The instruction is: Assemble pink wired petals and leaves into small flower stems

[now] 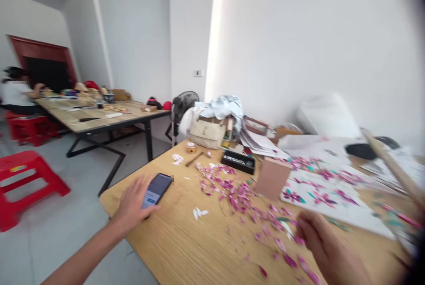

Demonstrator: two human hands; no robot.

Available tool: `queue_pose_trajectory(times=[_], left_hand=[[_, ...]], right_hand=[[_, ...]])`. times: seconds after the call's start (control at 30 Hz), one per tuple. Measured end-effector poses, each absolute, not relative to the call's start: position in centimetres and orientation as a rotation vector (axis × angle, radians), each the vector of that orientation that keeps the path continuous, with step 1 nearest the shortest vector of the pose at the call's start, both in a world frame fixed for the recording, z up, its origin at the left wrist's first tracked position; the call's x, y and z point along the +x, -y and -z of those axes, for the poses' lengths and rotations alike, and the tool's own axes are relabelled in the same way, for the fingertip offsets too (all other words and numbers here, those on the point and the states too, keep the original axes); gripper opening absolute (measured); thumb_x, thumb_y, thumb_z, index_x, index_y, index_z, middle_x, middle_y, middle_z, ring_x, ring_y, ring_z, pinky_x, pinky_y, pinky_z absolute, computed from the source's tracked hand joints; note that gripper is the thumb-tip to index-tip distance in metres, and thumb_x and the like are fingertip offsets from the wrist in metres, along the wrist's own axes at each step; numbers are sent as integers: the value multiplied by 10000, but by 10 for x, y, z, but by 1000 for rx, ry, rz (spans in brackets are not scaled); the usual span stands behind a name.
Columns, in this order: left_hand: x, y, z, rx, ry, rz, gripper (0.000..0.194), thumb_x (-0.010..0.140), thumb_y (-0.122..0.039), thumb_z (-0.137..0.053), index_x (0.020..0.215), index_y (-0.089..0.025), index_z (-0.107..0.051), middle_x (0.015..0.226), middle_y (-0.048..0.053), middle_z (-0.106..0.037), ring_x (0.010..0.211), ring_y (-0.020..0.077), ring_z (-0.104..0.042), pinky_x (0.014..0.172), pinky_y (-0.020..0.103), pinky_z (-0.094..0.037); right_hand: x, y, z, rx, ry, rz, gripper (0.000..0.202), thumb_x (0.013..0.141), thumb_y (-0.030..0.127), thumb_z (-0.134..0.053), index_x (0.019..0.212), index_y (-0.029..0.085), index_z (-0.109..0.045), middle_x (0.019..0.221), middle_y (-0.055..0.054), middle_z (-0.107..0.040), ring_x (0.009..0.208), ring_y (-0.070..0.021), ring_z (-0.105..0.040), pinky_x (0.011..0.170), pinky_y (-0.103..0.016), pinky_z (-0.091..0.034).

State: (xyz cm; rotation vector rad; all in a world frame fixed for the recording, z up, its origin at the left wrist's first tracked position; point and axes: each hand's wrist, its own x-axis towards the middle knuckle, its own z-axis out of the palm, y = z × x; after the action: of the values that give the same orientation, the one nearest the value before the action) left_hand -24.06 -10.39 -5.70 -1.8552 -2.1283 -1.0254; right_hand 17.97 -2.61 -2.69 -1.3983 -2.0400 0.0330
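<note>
My left hand [134,203] is wrapped round the left edge of a dark phone [158,190] with a lit screen, at the table's left side. My right hand [317,236] is closed at the lower right, above scattered pink petals [237,194]; what its curled fingers hold, if anything, is hidden. White petals [200,213] lie between the hands. Beyond my right hand, pink and green petal shapes lie on a white sheet [345,216]. A pinkish-brown box [272,179] stands upright behind the loose petals, beside a black box [238,162].
A beige bag [207,133], papers [260,141] and a tape roll [191,147] sit at the table's back. A fan [186,105] stands behind. At far left are a red stool [28,183], another table [133,114] and a seated person [18,92].
</note>
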Motion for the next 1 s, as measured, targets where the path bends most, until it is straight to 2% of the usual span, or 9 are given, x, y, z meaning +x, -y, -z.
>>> queue_pose_trajectory(times=[0.03,0.07,0.13,0.27,0.47,0.63,0.73,0.87,1.0], left_hand=[[-228,99,41,-1947,2085,1113,553,713,-326,-565,1222,-155,-431,1286,130,-455,1186,289,-412,965,471,-349],[-210,94,23,-2059,2060,1231,471,766,-338,-513,1201,-168,-452,1235,109,-507,1117,248,-485,925,409,-406],[-161,82,-13,-2345,2006,1481,311,825,-328,-432,1074,-182,-547,1070,75,-608,897,174,-597,787,296,-487],[-54,44,-55,-2970,1572,1572,213,804,-231,-449,933,-168,-606,958,47,-628,821,135,-575,722,244,-469],[19,-22,-35,-3436,1527,1722,160,813,-245,-412,837,-133,-524,773,26,-558,695,113,-528,530,190,-414],[23,-37,-19,-3594,1393,1877,251,843,-342,-424,795,-119,-527,717,17,-536,689,98,-515,622,212,-399],[20,-42,-15,-3695,1441,2000,253,824,-363,-467,809,-118,-527,695,11,-529,644,88,-510,617,219,-401],[15,-50,-12,-3704,1561,2021,160,761,-268,-561,828,-123,-559,695,2,-544,625,79,-517,598,205,-406],[6,-56,-15,-3689,1692,1777,145,759,-213,-534,840,-128,-620,652,-7,-557,600,75,-526,568,192,-405]], right_hand=[[180,28,21,-1365,2060,-110,177,868,383,-331,779,275,-440,616,-22,-576,540,-190,-566,519,-300,-442],[179,30,14,-1363,2022,-131,179,874,363,-300,786,259,-416,602,-9,-560,515,-176,-544,509,-286,-423],[174,33,0,-1341,1995,-132,168,877,316,-285,767,243,-389,568,14,-535,477,-152,-511,494,-255,-387],[169,31,-17,-1302,2036,-74,146,860,288,-309,764,229,-403,565,20,-543,457,-137,-496,465,-226,-329],[179,12,-17,-1315,2067,-44,169,860,286,-268,753,222,-381,541,21,-519,424,-135,-473,445,-218,-300],[179,-6,-21,-1430,2106,-65,151,860,251,-275,758,217,-381,552,7,-527,463,-153,-490,461,-223,-292],[175,-15,-21,-1479,2142,-64,147,857,234,-293,744,212,-384,551,-2,-531,485,-163,-496,459,-221,-270],[168,-23,-20,-1534,2175,-41,122,842,198,-317,752,202,-399,552,-7,-529,481,-163,-486,455,-218,-241],[164,-25,-22,-1600,2173,-57,112,842,172,-338,759,196,-410,553,-3,-518,485,-157,-484,457,-218,-222]])
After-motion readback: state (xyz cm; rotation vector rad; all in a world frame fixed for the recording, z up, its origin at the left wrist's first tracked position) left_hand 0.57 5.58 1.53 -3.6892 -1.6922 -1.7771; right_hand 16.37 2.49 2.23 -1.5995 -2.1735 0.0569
